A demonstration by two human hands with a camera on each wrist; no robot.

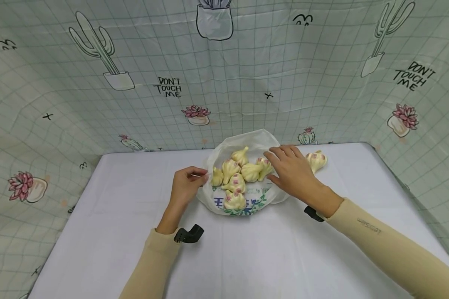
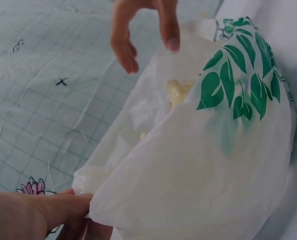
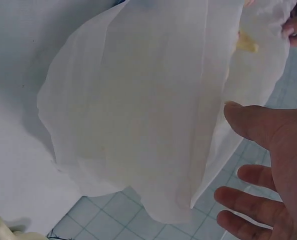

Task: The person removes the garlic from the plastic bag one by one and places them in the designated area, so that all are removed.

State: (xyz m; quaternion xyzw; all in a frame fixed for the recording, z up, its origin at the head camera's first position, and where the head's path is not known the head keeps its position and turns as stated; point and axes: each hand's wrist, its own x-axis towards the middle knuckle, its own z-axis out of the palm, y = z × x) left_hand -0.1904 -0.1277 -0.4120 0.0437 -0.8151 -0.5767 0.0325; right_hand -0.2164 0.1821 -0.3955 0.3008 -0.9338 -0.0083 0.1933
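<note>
A white plastic bag (image 1: 260,139) with green leaf print (image 2: 236,75) lies with its mouth spread wide. Several garlic bulbs (image 1: 231,168), cream with pinkish patches, sit inside it. My left hand (image 1: 185,185) pinches the bag's left rim between thumb and fingers, as the left wrist view shows at close range. Over the bag's right edge is my right hand (image 1: 293,170), fingers spread and holding nothing. In the right wrist view its thumb (image 3: 248,120) overlaps the bag's rim. Another garlic bulb (image 1: 317,160) lies on the table outside the bag, just beyond the right hand.
A white-covered table (image 1: 134,232) bears the bag near its back edge. Behind and along both sides hangs a checked cloth (image 1: 232,83) printed with cacti and lettering. Each wrist carries a black camera mount (image 1: 188,234).
</note>
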